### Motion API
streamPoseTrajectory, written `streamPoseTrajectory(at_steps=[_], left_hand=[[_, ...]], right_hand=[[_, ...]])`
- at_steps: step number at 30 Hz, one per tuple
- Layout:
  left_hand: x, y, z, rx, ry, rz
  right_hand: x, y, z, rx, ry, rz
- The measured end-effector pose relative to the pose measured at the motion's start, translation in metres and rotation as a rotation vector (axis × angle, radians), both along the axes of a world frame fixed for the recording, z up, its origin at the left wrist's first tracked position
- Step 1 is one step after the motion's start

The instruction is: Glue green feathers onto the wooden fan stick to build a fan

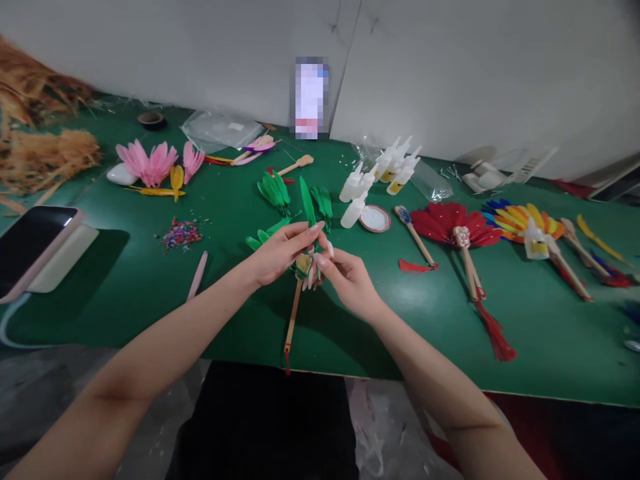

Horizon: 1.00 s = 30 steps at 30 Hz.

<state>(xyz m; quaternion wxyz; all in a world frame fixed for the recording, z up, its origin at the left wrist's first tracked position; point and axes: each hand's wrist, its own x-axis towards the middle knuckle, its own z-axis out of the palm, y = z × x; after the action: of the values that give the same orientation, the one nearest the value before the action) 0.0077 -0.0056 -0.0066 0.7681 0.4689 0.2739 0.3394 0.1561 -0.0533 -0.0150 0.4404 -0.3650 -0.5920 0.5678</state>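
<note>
Both hands meet above a wooden fan handle (pixel 294 317) with a red cord at its lower end, lying near the table's front edge. My left hand (pixel 285 252) pinches an upright green feather (pixel 307 202) near its base. Thumb and fingers of my right hand (pixel 347 277) are closed on the lower part of the same feather. Beneath the fingers, the fan's head with green feathers (pixel 257 240) is partly hidden. Two bunches of green feathers (pixel 274 193) lie just beyond the hands.
Small white bottles (pixel 354 208) and a shallow dish (pixel 375 219) stand beyond my right hand. Finished feather fans (pixel 455 227) lie at right. Pink feathers (pixel 147 163), colored bits (pixel 183 235), a pink pen (pixel 198 275) and a phone (pixel 37 243) are at left.
</note>
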Motion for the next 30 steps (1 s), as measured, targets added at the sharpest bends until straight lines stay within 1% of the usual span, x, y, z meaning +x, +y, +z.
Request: streamPoseTrajectory(at_steps=[2,4,7,9,11,13,16,18,20,22,25,28,30], left_hand=[[0.000,0.000,0.000,0.020,-0.004,0.007],[0.000,0.001,0.000,0.058,0.017,0.042],[0.000,0.002,0.000,0.192,0.101,0.146],[0.000,0.003,0.003,0.293,0.190,0.181],[0.001,0.002,0.005,0.353,0.277,0.180],[0.001,0.002,0.007,0.377,0.326,0.179],[0.001,0.002,0.006,0.384,0.339,0.191],[-0.001,0.002,0.005,0.367,0.331,0.186],[-0.002,0.002,0.004,0.327,0.293,0.166],[-0.003,0.002,0.004,0.277,0.231,0.166],[-0.003,0.004,0.004,0.224,0.167,0.201],[-0.003,0.005,0.003,0.219,0.169,0.215],[-0.002,0.005,0.003,0.237,0.184,0.222]], right_hand=[[0.001,-0.001,0.001,0.050,-0.043,-0.032],[0.002,-0.002,0.002,0.099,-0.093,-0.069],[0.004,-0.002,0.003,0.201,-0.227,-0.133],[0.005,-0.001,0.002,0.298,-0.351,-0.178],[0.005,-0.001,0.000,0.404,-0.461,-0.219],[0.005,0.000,-0.002,0.487,-0.543,-0.249],[0.006,0.001,-0.006,0.552,-0.625,-0.284],[0.007,0.001,-0.008,0.545,-0.647,-0.307],[0.008,0.002,-0.009,0.500,-0.645,-0.336],[0.008,0.002,-0.010,0.437,-0.609,-0.356],[0.008,0.002,-0.010,0.362,-0.522,-0.378],[0.007,0.003,-0.009,0.319,-0.446,-0.380],[0.007,0.004,-0.008,0.288,-0.403,-0.358]])
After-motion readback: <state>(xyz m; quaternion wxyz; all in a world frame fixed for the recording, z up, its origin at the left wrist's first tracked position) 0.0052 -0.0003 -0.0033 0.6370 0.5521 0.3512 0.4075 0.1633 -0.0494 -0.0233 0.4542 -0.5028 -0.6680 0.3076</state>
